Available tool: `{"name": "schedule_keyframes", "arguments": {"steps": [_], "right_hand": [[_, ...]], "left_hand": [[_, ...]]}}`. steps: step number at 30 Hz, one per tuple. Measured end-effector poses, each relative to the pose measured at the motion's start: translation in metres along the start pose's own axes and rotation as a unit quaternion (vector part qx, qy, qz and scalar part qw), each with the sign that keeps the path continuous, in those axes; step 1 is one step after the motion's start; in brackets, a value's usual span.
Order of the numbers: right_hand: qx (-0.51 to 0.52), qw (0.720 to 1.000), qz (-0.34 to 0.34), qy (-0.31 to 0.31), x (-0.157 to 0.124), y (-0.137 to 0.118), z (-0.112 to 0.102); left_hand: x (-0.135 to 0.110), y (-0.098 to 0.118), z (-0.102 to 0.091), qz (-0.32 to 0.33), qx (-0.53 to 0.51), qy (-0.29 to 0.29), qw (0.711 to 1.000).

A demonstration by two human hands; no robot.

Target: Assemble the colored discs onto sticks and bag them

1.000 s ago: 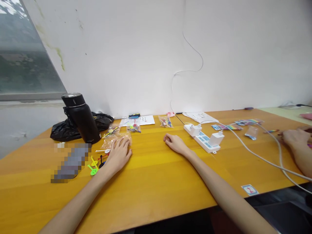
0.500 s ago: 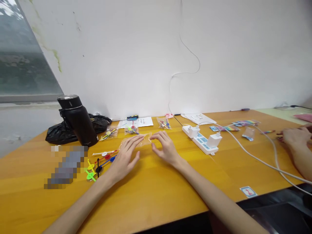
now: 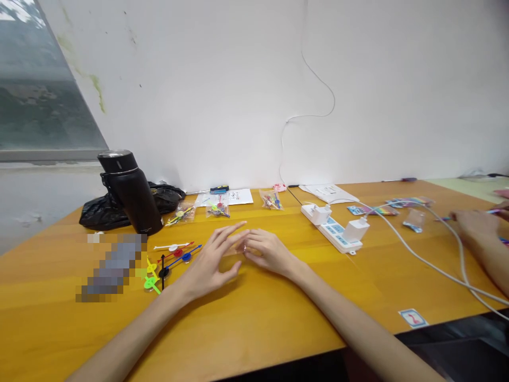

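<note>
A small clear plastic bag shows between my hands, mostly covered by fingers. Thumb and fingertips of my right hand pinch its right end. My left hand reaches over the bag's left side, fingers stretched and thumb apart. Left of that hand lie several loose plastic spinner arrows: a white arrow, a red arrow, a blue arrow, a black arrow, a yellow arrow and a green arrow.
Behind my hands lie clear bags of coloured arrows. A black flask stands at left beside a black plastic bag and a blurred-out object. Right are a power strip, white cables and another person's hand.
Both hands have come closer together and nearer to me, bringing the clear bag along. The bag looks more gathered under my fingers. The view has shifted slightly.
</note>
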State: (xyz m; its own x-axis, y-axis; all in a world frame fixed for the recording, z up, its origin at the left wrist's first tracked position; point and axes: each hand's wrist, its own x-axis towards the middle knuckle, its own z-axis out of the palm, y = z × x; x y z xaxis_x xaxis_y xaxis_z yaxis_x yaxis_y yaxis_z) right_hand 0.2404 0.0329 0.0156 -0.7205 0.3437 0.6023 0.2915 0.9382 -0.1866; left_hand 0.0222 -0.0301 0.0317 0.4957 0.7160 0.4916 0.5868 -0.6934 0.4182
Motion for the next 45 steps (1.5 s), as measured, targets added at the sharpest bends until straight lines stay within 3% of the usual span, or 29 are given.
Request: {"name": "schedule_keyframes", "arguments": {"steps": [2,6,9,15,20,25,31,35,45], "right_hand": [[0.027,1.0,-0.012,-0.005,0.001,-0.005,0.0],[0.062,0.997,-0.049,-0.019,0.003,-0.015,0.0],[0.071,0.995,-0.06,-0.021,0.005,-0.018,-0.003],[0.099,0.995,0.004,0.0,0.002,-0.013,-0.019],[0.124,0.992,0.023,-0.031,-0.001,-0.015,-0.021],[0.092,0.992,0.015,-0.083,0.001,-0.016,-0.021],[0.055,0.995,-0.003,-0.086,0.002,-0.015,-0.02],[0.061,0.996,0.003,-0.062,0.002,-0.017,-0.019],[0.039,0.999,0.025,0.014,0.001,-0.011,-0.025]], "left_hand": [[0.0,-0.002,-0.006,-0.042,-0.022,0.001,0.999],[-0.005,-0.01,-0.022,-0.102,-0.067,-0.113,0.986],[-0.008,-0.017,-0.028,-0.119,-0.057,-0.142,0.981],[-0.007,-0.033,-0.004,-0.16,-0.125,-0.072,0.977],[-0.007,-0.035,0.01,-0.153,-0.141,-0.033,0.978],[-0.006,-0.034,0.01,-0.135,-0.096,-0.007,0.986],[-0.005,-0.038,0.007,-0.122,-0.034,0.019,0.992],[-0.004,-0.041,0.004,-0.101,-0.009,0.014,0.995],[-0.004,-0.044,0.002,-0.14,-0.049,0.0,0.989]]}}
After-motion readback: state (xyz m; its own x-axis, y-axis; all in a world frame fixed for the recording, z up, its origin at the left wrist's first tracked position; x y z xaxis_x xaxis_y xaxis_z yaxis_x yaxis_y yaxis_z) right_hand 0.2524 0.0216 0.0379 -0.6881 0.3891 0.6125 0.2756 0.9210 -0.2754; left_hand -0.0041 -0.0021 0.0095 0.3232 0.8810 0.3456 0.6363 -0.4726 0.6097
